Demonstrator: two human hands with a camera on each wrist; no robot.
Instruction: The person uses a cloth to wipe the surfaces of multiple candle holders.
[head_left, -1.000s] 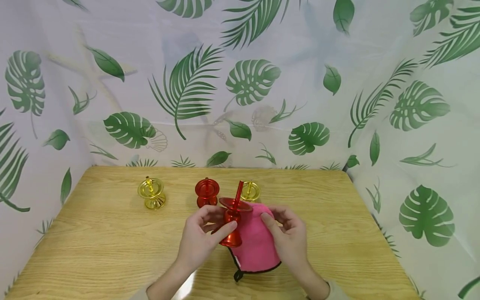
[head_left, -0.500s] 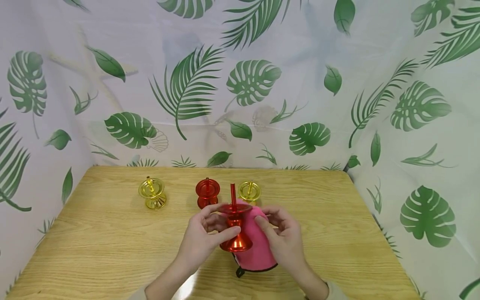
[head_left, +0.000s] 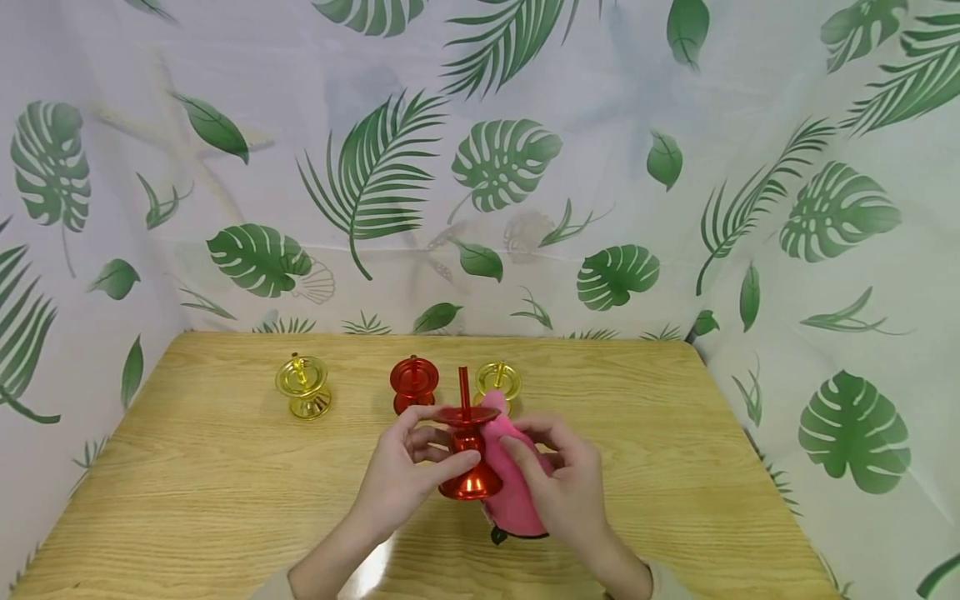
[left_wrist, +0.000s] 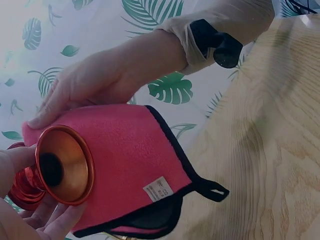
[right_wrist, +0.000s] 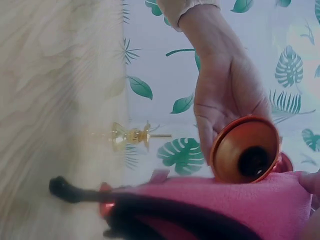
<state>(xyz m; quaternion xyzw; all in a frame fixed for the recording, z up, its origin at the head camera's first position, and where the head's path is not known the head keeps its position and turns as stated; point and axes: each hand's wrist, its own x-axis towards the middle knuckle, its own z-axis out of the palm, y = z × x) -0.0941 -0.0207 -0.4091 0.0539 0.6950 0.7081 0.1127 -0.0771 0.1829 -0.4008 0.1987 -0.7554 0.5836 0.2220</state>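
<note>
A shiny red candle holder (head_left: 474, 483) is upright in the air above the table, its thin red spike pointing up. My left hand (head_left: 397, 471) grips it round the stem, thumb in front. My right hand (head_left: 567, 479) holds a pink fleece mitt (head_left: 516, 498) with black edging against the holder's right side, thumb on the near face. In the left wrist view, the mitt (left_wrist: 130, 155) shows a white label and a black loop, and the holder's hollow base (left_wrist: 75, 162) faces the camera. The mitt hides part of my right fingers.
Behind the hands, another red candle holder (head_left: 414, 379) stands on the wooden table (head_left: 225, 500). A gold one (head_left: 497, 377) stands right of it, partly hidden by the mitt. A second gold holder (head_left: 307, 398) is farther left. A leaf-patterned curtain (head_left: 405, 200) surrounds the table.
The red holder has gone from tilted to upright in my left hand. My right hand has shifted slightly left, and the mitt has turned narrower and bunched along the holder's right side.
</note>
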